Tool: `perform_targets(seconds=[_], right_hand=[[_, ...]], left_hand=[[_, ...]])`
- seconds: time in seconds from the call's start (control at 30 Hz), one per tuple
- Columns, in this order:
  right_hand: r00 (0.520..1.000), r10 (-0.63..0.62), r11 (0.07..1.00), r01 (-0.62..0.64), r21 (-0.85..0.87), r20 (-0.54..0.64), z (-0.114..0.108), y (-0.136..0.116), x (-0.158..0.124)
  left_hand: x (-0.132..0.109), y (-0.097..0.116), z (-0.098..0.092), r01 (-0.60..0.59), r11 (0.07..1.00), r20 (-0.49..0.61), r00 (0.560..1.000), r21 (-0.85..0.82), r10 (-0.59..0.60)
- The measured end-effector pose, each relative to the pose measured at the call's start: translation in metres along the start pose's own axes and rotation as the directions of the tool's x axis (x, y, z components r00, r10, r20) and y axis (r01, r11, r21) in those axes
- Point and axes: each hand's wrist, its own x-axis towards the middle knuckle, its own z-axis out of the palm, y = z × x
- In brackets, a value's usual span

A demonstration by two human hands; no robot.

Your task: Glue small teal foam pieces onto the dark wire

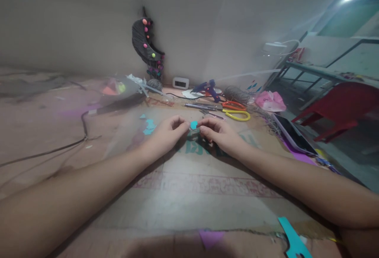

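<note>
I am pinching a small turquoise piece (194,125) between the thumb and forefinger of my nearly closed left hand (171,131). My right hand (220,133) is curling loosely at the piece's other edge; I cannot tell whether it is gripping. Turquoise scraps (149,126) are lying left of my left hand, and yellow-handled scissors (227,111) are resting just beyond my right hand.

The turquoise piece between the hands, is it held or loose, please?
Held: left hand and right hand pinch the turquoise piece between them.
</note>
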Motion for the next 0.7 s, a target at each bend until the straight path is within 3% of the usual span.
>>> perform_targets(seconds=[0.3, 0.7], right_hand=[[1.0, -0.005, 1.0, 0.005, 0.001, 0.005, 0.0005, 0.0017, 0.0003], [1.0, -0.009, 1.0, 0.009, 0.01, 0.023, 0.0001, 0.0021, 0.0009]], left_hand=[[0.0019, 0.0015, 0.0001, -0.025, 1.0, -0.002, 1.0, 0.016, 0.025], [0.0006, 0.005, 0.0011, 0.029, 0.999, -0.007, 1.0, 0.019, -0.029]])
